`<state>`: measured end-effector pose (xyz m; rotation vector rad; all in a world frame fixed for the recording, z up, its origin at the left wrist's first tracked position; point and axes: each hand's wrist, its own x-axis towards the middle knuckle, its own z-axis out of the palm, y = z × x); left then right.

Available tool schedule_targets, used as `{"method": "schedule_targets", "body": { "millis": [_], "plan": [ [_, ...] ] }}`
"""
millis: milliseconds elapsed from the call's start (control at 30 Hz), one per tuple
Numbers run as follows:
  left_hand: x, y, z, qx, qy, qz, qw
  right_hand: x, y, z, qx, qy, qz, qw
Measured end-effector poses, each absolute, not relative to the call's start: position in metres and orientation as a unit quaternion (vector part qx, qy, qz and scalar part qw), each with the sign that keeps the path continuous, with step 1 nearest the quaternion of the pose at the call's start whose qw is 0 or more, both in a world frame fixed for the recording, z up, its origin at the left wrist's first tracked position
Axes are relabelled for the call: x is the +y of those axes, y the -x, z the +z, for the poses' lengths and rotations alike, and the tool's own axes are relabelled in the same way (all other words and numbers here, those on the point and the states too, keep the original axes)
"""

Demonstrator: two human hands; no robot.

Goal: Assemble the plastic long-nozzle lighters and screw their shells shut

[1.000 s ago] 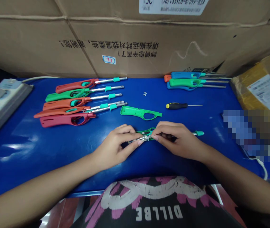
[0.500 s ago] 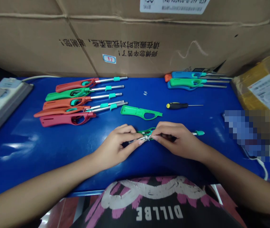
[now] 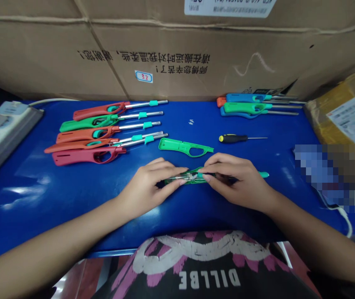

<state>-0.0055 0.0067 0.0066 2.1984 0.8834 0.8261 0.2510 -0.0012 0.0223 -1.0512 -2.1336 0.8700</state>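
Observation:
My left hand [image 3: 151,186] pinches a clear fuel tank [image 3: 177,177] that lies along an open green lighter half-shell [image 3: 193,182]. My right hand [image 3: 238,178] closes thumb and forefinger on a small turquoise trigger [image 3: 200,175] at the middle of that shell. A thin pale wire runs near the metal-coloured end of the tank. Past my right hand a turquoise tip piece [image 3: 264,175] sticks out; the rod between is hidden by the hand. Just beyond my fingers lies the other green half-shell [image 3: 185,148], hollow side up.
Several assembled long lighters [image 3: 93,135] in red, orange and green lie at the left. More lighters [image 3: 246,107] are stacked at the back right, above a yellow-black screwdriver [image 3: 233,138]. A power strip [image 3: 6,128] borders the left; cardboard boxes [image 3: 177,50] wall the back and right.
The tank has come down level into the green shell. A turquoise trigger now shows at my right fingertips, and the left hand has shifted slightly left.

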Motion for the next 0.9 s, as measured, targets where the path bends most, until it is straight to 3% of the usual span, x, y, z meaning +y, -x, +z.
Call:
{"method": "schedule_targets", "body": {
  "millis": [133,367,633,900],
  "plan": [
    [0.01,0.007,0.01,0.359,-0.83,0.291,0.312,0.001,-0.255,0.02,-0.814,0.407,0.273,0.311],
    [0.01,0.009,0.003,0.327,-0.868,0.273,0.254,0.003,-0.258,0.018,-0.855,0.399,0.221,0.245],
    [0.012,0.011,-0.001,0.323,-0.871,0.277,0.245,0.004,-0.259,0.017,-0.887,0.377,0.215,0.16],
    [0.013,0.011,-0.003,0.321,-0.869,0.285,0.245,0.005,-0.262,0.019,-0.89,0.381,0.203,0.146]
  ]
}}
